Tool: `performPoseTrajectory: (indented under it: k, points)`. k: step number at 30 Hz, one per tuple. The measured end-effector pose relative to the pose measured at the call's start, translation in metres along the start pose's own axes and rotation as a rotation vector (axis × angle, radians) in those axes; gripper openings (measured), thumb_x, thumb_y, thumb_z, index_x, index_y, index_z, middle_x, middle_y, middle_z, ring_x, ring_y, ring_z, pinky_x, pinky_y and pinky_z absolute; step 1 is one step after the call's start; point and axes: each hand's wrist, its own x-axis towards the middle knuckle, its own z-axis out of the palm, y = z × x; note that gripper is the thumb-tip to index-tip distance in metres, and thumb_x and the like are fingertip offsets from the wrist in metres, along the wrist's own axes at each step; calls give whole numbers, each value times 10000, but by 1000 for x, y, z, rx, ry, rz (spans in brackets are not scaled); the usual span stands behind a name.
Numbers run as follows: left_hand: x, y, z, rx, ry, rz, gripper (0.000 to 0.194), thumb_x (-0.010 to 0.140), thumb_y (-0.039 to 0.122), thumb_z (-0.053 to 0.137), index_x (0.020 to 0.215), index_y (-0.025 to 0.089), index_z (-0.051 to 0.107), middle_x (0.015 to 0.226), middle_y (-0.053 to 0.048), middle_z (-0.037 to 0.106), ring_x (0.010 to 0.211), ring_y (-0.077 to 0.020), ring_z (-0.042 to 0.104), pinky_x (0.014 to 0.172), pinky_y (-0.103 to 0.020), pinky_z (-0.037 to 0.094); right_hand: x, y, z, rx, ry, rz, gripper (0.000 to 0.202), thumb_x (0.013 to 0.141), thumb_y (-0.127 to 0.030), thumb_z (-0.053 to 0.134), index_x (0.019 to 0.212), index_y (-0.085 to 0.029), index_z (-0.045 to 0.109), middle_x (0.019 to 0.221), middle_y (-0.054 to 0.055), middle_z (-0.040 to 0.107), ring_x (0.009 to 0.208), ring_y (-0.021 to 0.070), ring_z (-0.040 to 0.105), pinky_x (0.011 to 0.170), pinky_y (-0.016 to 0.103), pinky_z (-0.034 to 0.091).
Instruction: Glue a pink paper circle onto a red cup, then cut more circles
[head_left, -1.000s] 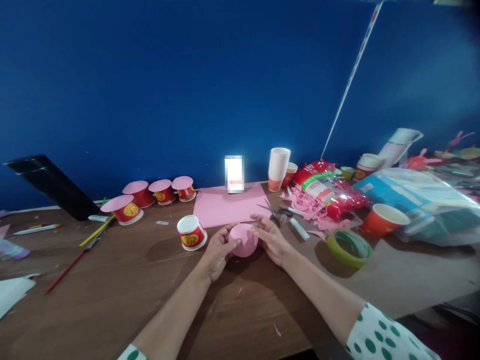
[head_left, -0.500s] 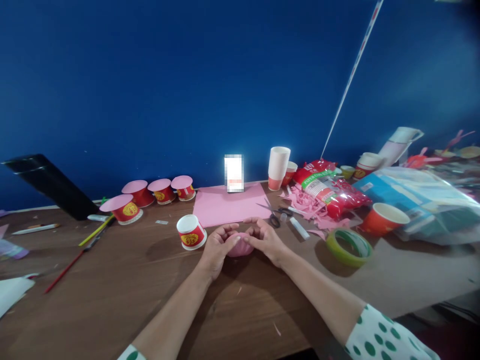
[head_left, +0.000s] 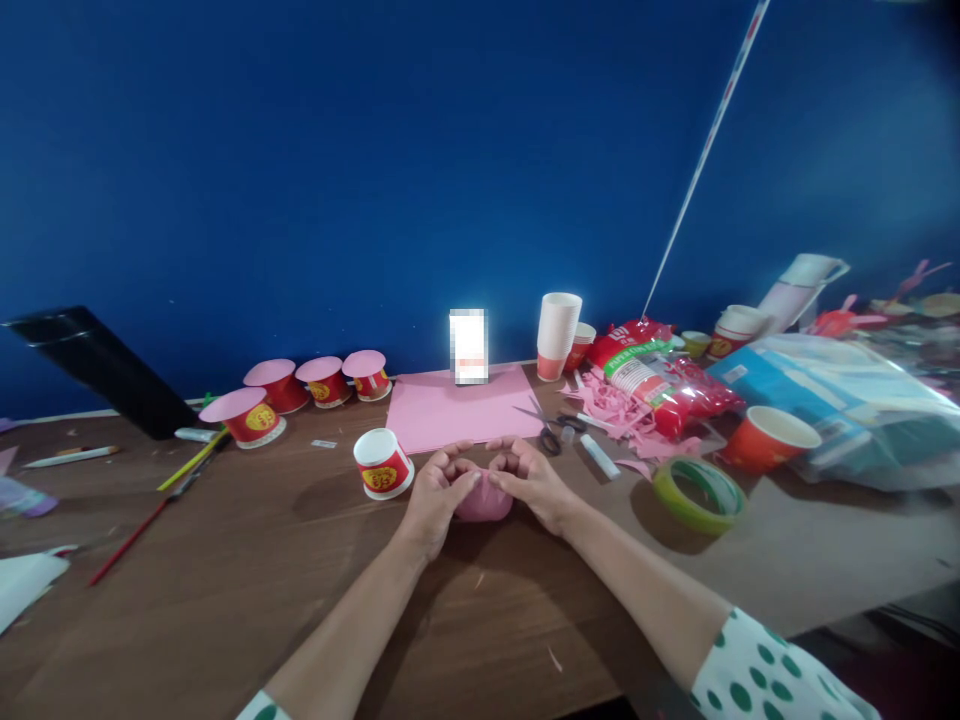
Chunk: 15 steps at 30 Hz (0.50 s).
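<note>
Between my two hands is a pink paper piece (head_left: 484, 503), rounded in outline, near the middle of the table. My left hand (head_left: 437, 498) pinches its upper left part with thumb and fingers. On the other side my right hand (head_left: 534, 485) grips the upper right part, its thumb close to the left one. Just left of my left hand stands a red and white paper cup (head_left: 383, 465) with a yellow emblem. Pink paper sheets (head_left: 457, 415) lie flat beyond my hands, and scissors (head_left: 551, 430) rest at their right edge.
Several red cups with pink discs on top (head_left: 241, 418) stand at the back left. On the right are green tape (head_left: 699, 495), a glue stick (head_left: 600, 457), an orange cup (head_left: 771, 438), a red packet (head_left: 660, 375) and tall stacked cups (head_left: 557, 335).
The pink paper piece between my hands now shows more of its near side and looks lower and fuller. My hands have barely shifted.
</note>
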Motion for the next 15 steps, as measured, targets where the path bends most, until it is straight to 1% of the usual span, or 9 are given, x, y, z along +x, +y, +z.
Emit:
performPoseTrajectory:
  k: [5,9,15]
  points:
    - [-2,2,3,-44,0,6,547,627,187,688,1131,159,476,687,34,564,627,-77,521,625,-199,388,1,0,1,3,16,-4,352,688,-235,659,980,-209,465,658,-61,513,541,71,468,528,200,381]
    - [-3,3,3,-41,-19,-22,568,629,195,696,1147,159,465,684,31,573,626,-81,532,613,-193,389,0,0,1,10,25,-5,366,680,-221,662,989,-205,468,654,-62,510,541,71,464,523,194,367]
    - [-1,-1,-1,-80,-29,-29,588,646,177,694,1174,159,437,649,44,570,591,-64,526,595,-180,393,0,-2,0,14,7,-10,357,707,-210,638,1029,-200,484,659,-57,511,554,71,449,530,190,346]
